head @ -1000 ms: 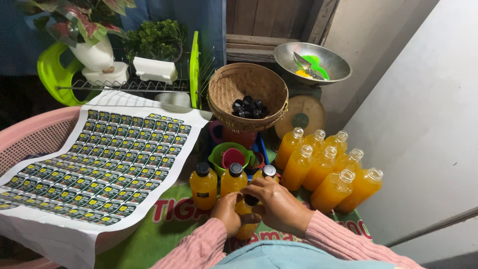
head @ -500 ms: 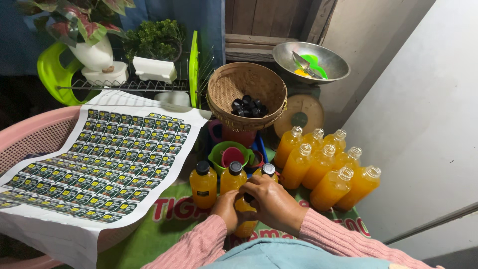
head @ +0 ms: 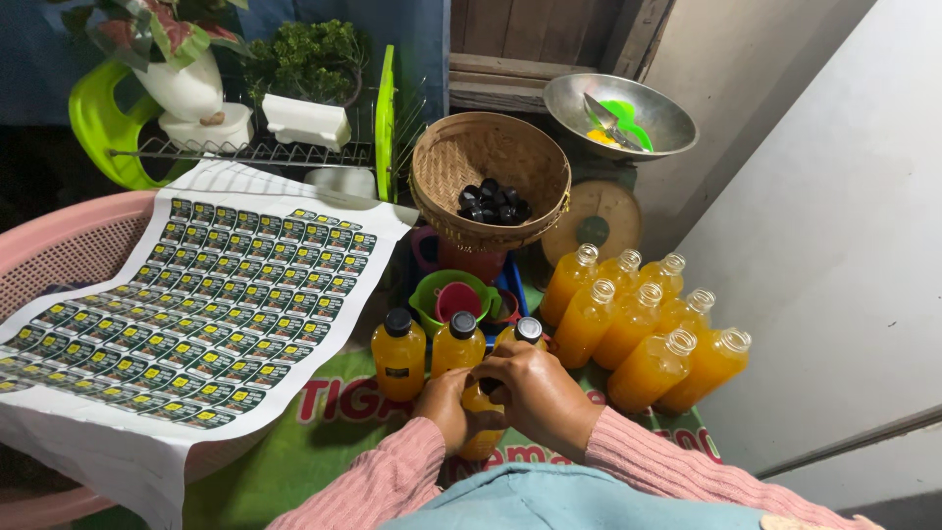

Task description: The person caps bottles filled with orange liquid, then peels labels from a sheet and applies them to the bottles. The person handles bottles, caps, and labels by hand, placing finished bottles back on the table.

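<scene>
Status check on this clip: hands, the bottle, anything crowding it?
Both hands, left hand and right hand, closed on one orange bottle. Its cap is hidden. Three capped bottles stand just behind, close to the fingers.

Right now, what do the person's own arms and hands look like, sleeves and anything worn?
Both arms wear long pink ribbed knit sleeves reaching the wrists. The left hand and right hand are bare: no gloves, and no rings, watch or bracelet that the head view shows. A light blue garment lies below the forearms.
</scene>
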